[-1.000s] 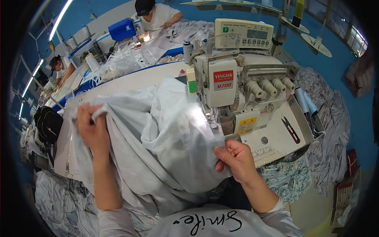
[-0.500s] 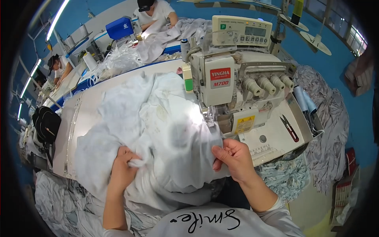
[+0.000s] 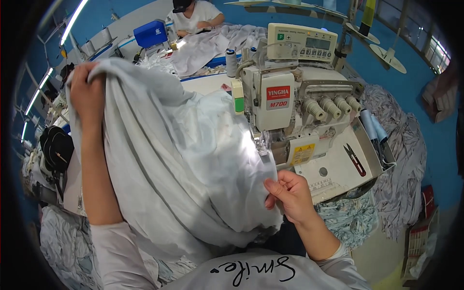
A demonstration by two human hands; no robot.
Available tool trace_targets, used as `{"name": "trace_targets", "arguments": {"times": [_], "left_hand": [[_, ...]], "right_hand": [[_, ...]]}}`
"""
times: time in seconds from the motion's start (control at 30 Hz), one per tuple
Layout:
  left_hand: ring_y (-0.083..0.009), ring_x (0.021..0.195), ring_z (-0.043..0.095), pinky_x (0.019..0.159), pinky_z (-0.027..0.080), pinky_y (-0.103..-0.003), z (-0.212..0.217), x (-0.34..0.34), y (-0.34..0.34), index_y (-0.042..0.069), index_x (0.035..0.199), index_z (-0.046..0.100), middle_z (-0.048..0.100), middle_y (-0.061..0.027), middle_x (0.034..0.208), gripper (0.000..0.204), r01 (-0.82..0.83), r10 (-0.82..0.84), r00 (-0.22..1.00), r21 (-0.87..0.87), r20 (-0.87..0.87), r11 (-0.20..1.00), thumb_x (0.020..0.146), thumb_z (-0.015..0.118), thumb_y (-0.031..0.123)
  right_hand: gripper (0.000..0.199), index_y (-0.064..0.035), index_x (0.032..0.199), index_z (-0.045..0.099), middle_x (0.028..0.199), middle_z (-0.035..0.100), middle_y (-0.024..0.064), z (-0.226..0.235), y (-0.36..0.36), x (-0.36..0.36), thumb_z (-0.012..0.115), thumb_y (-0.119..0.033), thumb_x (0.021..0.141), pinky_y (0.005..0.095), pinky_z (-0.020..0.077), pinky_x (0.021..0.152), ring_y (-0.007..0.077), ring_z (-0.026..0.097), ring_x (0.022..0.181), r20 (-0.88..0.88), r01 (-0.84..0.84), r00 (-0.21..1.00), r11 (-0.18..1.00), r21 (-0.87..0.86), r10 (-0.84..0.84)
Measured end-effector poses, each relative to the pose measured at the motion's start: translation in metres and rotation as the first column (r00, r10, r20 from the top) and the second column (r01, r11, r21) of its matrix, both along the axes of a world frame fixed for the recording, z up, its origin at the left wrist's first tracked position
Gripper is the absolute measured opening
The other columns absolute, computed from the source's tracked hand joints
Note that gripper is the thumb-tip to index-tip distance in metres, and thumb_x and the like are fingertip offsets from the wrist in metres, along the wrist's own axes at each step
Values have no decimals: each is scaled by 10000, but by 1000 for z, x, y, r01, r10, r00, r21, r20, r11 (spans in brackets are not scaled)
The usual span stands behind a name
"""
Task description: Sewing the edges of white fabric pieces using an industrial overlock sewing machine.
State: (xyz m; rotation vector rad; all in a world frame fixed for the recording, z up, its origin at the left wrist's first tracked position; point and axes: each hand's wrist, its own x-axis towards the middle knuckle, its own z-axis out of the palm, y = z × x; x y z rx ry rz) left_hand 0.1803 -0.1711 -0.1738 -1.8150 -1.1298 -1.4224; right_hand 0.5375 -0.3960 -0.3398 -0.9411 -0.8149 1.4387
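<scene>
A large pale grey-white cloth drapes over the sewing table in front of me. My left hand is raised high at the left and grips the cloth's upper edge, stretching it upward. My right hand pinches the cloth's lower right edge close to the presser foot of the white overlock sewing machine. The cloth hides most of the table top and the area under the needle.
Small black snips lie on the machine's white table extension. Heaps of grey fabric pile at the right and lower left. A black bag hangs at the left. Another person works at a far table with a blue box.
My left hand has gone from the cloth's lower middle up to the far left, lifting and spreading the cloth. My right hand has stayed by the machine, still holding the edge.
</scene>
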Motion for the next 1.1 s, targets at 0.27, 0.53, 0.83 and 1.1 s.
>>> {"name": "trace_targets", "arguments": {"times": [0.27, 0.53, 0.83, 1.1], "left_hand": [[-215, 1101, 538, 943, 418, -332, -84, -3, -33, 5, 1172, 551, 557, -103, 1175, 590, 322, -355, 931, -648, 83, 691, 689, 791, 244], [-285, 730, 597, 696, 460, -331, -135, 31, -145, -6, 878, 606, 602, -139, 801, 150, -70, 77, 997, -582, -14, 810, 745, 553, -51], [-119, 863, 592, 827, 453, -234, -63, -15, -74, 1, 1028, 585, 636, -52, 977, 157, 294, -216, 765, -32, 607, 955, 875, 549, 8], [-114, 892, 606, 819, 452, -229, 39, -50, -26, 36, 1088, 622, 661, -48, 995, 230, 181, -170, 899, 10, 404, 983, 887, 588, 143]], "right_hand": [[171, 6, 841, 588, 627, 594, 30, -2, 2, 3, 632, -152, 889, 229, 474, 463, 105, 585, 499, 70, 39, 997, 998, -38, -37], [186, 8, 841, 589, 609, 595, 30, 2, 1, 3, 648, -164, 880, 226, 476, 468, 96, 579, 497, 53, -11, 999, 1000, -9, 11], [168, -6, 834, 589, 617, 605, 36, -1, 1, 3, 651, -157, 876, 226, 489, 478, 100, 584, 495, 46, 3, 999, 1000, -13, -2], [208, -41, 743, 540, 575, 592, 42, 10, 0, 2, 655, -156, 873, 224, 485, 463, 107, 588, 484, 70, -58, 996, 998, -20, 59]]}}
